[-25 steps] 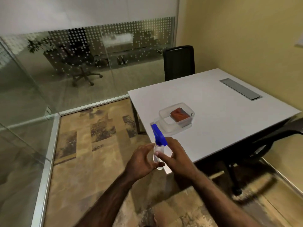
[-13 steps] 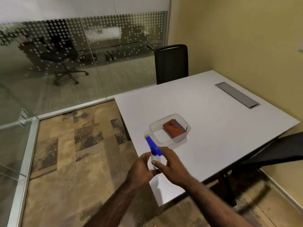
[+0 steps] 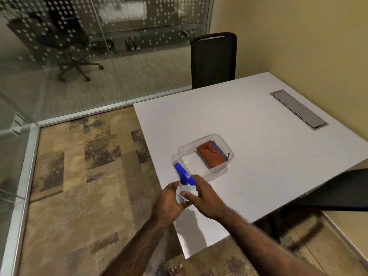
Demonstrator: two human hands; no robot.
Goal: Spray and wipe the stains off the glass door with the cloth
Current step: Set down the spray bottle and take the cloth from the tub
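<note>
The left hand (image 3: 169,204) grips the clear body of the spray bottle (image 3: 182,191) from the left, fingers curled round it. The right hand (image 3: 205,198) touches the bottle from the right, thumb on the clear body and fingers spread toward the blue trigger head (image 3: 184,174); whether these fingers clamp the bottle cannot be told. The bottle is upright above the near left corner of the table (image 3: 258,156), nozzle pointing up and left.

The table has a smooth, matte white top with straight, sharp edges. Its left edge runs along an open strip of patterned carpet (image 3: 79,176), mottled tan and dark brown. A grey metal strip (image 3: 298,109), long and rectangular, lies flush in the top near the far right edge.

A clear plastic tub (image 3: 205,154) with rounded corners stands on the table just beyond the bottle. The cloth (image 3: 212,154), folded, orange with a grey layer showing at its far side, lies in the right end of the tub.

The glass wall (image 3: 99,56) stands beyond the carpet, set in a pale metal floor rail and printed with a band of white dots. A second glass panel (image 3: 12,156) borders the carpet on the left. A black chair (image 3: 214,60) with a flat upright back stands at the table's far edge, beside the yellow wall (image 3: 298,36).
</note>
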